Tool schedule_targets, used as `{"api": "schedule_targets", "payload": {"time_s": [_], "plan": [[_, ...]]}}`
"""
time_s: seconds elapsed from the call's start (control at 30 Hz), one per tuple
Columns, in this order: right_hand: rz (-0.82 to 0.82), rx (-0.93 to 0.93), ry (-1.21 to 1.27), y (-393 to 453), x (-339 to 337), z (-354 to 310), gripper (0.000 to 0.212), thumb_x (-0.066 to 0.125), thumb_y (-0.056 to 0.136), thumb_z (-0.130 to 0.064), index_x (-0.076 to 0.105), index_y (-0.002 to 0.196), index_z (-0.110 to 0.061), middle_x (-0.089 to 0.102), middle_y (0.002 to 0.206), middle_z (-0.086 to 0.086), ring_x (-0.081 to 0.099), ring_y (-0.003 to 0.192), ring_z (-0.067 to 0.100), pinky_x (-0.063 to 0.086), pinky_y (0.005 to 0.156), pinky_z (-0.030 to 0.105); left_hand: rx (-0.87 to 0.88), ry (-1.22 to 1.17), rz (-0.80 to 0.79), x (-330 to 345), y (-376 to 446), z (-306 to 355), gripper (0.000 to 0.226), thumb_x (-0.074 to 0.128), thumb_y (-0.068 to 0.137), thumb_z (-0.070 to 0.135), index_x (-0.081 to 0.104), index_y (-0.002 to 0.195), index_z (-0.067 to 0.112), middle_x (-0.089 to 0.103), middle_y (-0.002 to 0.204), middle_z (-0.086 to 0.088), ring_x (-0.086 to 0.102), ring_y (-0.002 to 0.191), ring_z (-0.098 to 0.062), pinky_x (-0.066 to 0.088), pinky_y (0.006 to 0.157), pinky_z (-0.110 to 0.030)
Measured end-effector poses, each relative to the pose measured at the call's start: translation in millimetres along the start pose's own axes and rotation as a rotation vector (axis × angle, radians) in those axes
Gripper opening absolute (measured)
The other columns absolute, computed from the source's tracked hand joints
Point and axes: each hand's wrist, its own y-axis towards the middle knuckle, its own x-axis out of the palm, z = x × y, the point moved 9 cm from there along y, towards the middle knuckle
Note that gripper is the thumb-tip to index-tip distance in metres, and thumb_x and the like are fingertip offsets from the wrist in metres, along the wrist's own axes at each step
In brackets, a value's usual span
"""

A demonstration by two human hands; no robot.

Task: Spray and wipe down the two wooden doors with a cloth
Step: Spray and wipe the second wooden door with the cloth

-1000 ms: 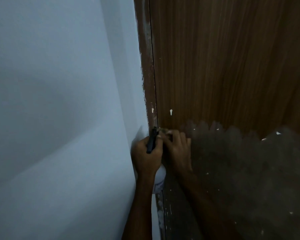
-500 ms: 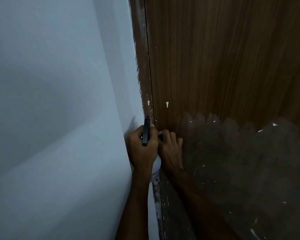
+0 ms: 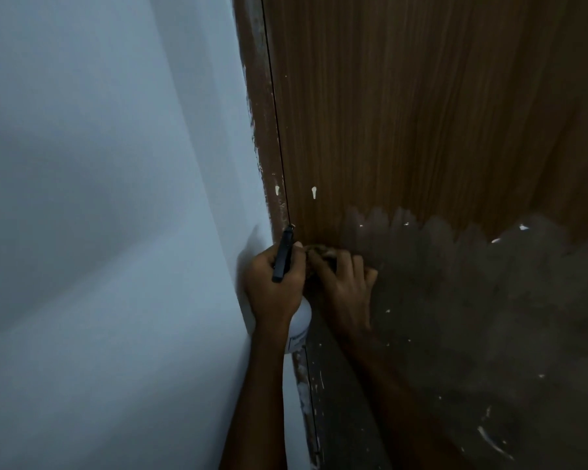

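- Against the frame a second before, both hands sat in much the same place at the door's left edge; the view had shifted a little, and the black spray head stood slightly clearer above the left hand.
- The left hand [image 3: 274, 283] gripped the spray bottle [image 3: 299, 322], fingers curled round its neck, its black nozzle [image 3: 283, 257] pointing up along the gap between frame and door.
- The right hand [image 3: 342, 283] pressed on the wooden door [image 3: 404, 113] just beside the left hand, fingers bent over a small wad at their tips, seemingly the cloth [image 3: 321, 252]; it was too dark and small to be sure.
- The door showed warm brown vertical grain above; its lower part [image 3: 472, 317] looked dull, dark grey, with a jagged upper border and scattered white flecks.
- The door frame [image 3: 262, 130] at the left edge carried white paint smears, and met the pale wall [image 3: 99, 198].
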Motion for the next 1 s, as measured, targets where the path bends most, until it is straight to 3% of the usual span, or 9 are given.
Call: {"api": "schedule_targets", "payload": {"time_s": [0.07, 0.17, 0.3, 0.4, 0.6, 0.67, 0.77, 0.83, 1.0], "plan": [[0.139, 0.049, -0.042, 36, -32, 4, 0.050, 0.068, 0.087, -0.036, 0.063, 0.135, -0.021, 0.054, 0.123, 0.016, 0.047, 0.110, 0.031, 0.033, 0.091, 0.043, -0.018, -0.018, -0.022, 5, -1, -1, 0.039, 0.066, 0.095, 0.041, 0.069, 0.072, 0.010, 0.063, 0.058, -0.005, 0.062, 0.053, -0.027, 0.050, 0.049, -0.041], [0.362, 0.113, -0.158, 80, -67, 9, 0.037, 0.062, 0.094, -0.015, 0.071, 0.130, -0.020, 0.062, 0.115, 0.014, 0.049, 0.101, 0.026, 0.034, 0.085, 0.040, -0.029, -0.021, -0.045, 14, -1, -1, 0.043, 0.064, 0.093, 0.050, 0.066, 0.071, 0.013, 0.061, 0.058, -0.005, 0.060, 0.052, -0.030, 0.050, 0.048, -0.045], [0.194, 0.003, -0.119, 22, -35, 18, 0.055, 0.076, 0.087, -0.030, 0.063, 0.140, -0.019, 0.049, 0.124, 0.015, 0.049, 0.105, 0.030, 0.035, 0.089, 0.043, -0.061, -0.050, -0.064, 23, 2, -6, 0.041, 0.065, 0.092, 0.053, 0.072, 0.078, 0.015, 0.069, 0.065, -0.001, 0.066, 0.058, -0.029, 0.058, 0.054, -0.052], [0.066, -0.024, -0.110, -15, -26, 28, 0.073, 0.087, 0.077, -0.017, 0.054, 0.142, -0.023, 0.049, 0.126, 0.014, 0.049, 0.107, 0.030, 0.033, 0.090, 0.041, -0.044, -0.051, -0.059, 24, 3, -5, 0.044, 0.064, 0.092, 0.054, 0.075, 0.082, 0.013, 0.071, 0.068, -0.002, 0.069, 0.062, -0.028, 0.060, 0.059, -0.052], [0.443, 0.114, -0.172, 80, -100, 27, 0.038, 0.057, 0.097, -0.008, 0.072, 0.128, -0.021, 0.061, 0.114, 0.011, 0.053, 0.096, 0.024, 0.035, 0.081, 0.038, 0.019, -0.010, -0.075, 35, -6, 9, 0.033, 0.067, 0.097, 0.036, 0.071, 0.077, 0.010, 0.065, 0.063, -0.005, 0.063, 0.056, -0.025, 0.053, 0.052, -0.049], [0.402, 0.070, -0.179, 59, -91, 29, 0.034, 0.062, 0.099, -0.017, 0.070, 0.132, -0.020, 0.054, 0.118, 0.011, 0.051, 0.098, 0.026, 0.037, 0.082, 0.041, 0.004, -0.032, -0.091, 41, -7, 10, 0.033, 0.067, 0.097, 0.037, 0.071, 0.078, 0.010, 0.066, 0.064, -0.005, 0.064, 0.056, -0.025, 0.054, 0.052, -0.050], [0.207, 0.021, -0.170, -7, -63, 45, 0.065, 0.084, 0.082, -0.016, 0.056, 0.141, -0.022, 0.046, 0.124, 0.012, 0.049, 0.105, 0.029, 0.036, 0.087, 0.043, 0.012, -0.058, -0.089, 45, -6, 13, 0.034, 0.066, 0.096, 0.040, 0.074, 0.080, 0.011, 0.070, 0.066, -0.001, 0.068, 0.060, -0.022, 0.058, 0.058, -0.050], [0.137, 0.023, -0.148, -14, -62, 49, 0.068, 0.084, 0.080, -0.012, 0.055, 0.141, -0.024, 0.047, 0.125, 0.010, 0.050, 0.107, 0.028, 0.036, 0.090, 0.044, 0.030, -0.065, -0.087, 46, -9, 17, 0.033, 0.066, 0.096, 0.039, 0.075, 0.080, 0.012, 0.070, 0.067, -0.001, 0.068, 0.061, -0.020, 0.059, 0.060, -0.047], [0.445, 0.164, -0.185, 70, -128, 48, 0.039, 0.059, 0.095, -0.009, 0.073, 0.129, -0.023, 0.063, 0.115, 0.013, 0.053, 0.100, 0.024, 0.034, 0.087, 0.040, 0.052, -0.038, -0.128, 60, -22, 24, 0.032, 0.066, 0.097, 0.036, 0.068, 0.073, 0.015, 0.061, 0.059, 0.000, 0.059, 0.054, -0.019, 0.048, 0.050, -0.035]]}}
